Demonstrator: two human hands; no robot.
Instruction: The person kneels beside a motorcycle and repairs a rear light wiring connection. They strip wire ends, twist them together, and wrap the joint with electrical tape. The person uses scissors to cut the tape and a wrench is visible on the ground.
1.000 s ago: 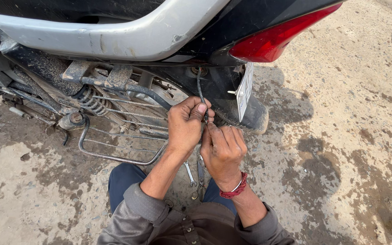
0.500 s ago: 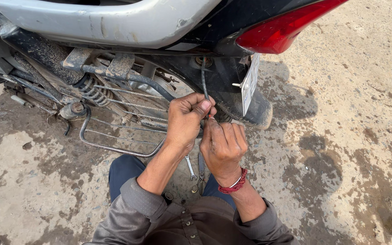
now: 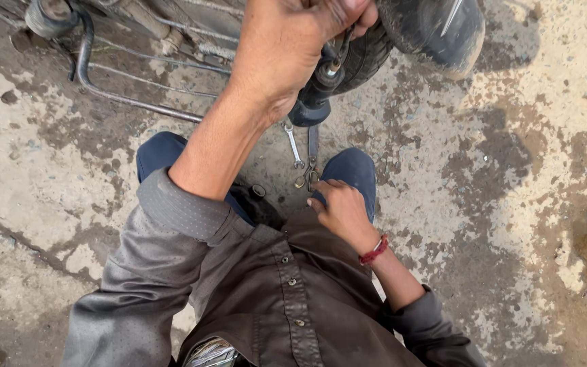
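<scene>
My left hand [image 3: 287, 47] is raised at the top of the view, closed around a thin dark cable [image 3: 343, 42] at the rear of a motorcycle. Just below it hangs a dark cylindrical part [image 3: 315, 95] with a small metal tip. My right hand [image 3: 340, 209], with a red band on the wrist, is low between my knees. Its fingertips rest by the ring ends of two wrenches on the ground: a bright one [image 3: 293, 145] and a darker one [image 3: 314, 144]. That hand grips nothing.
The muddy rear tyre [image 3: 436, 27] fills the top right. A bent metal guard bar [image 3: 123, 98] and other frame parts run along the top left. My knees in blue trousers [image 3: 161, 153] flank the wrenches. Stained, patchy concrete [image 3: 511, 204] lies all around.
The view has tilted down and closer. My right hand left the cable and dropped to the wrenches on the ground. My left hand has stayed up at the motorcycle.
</scene>
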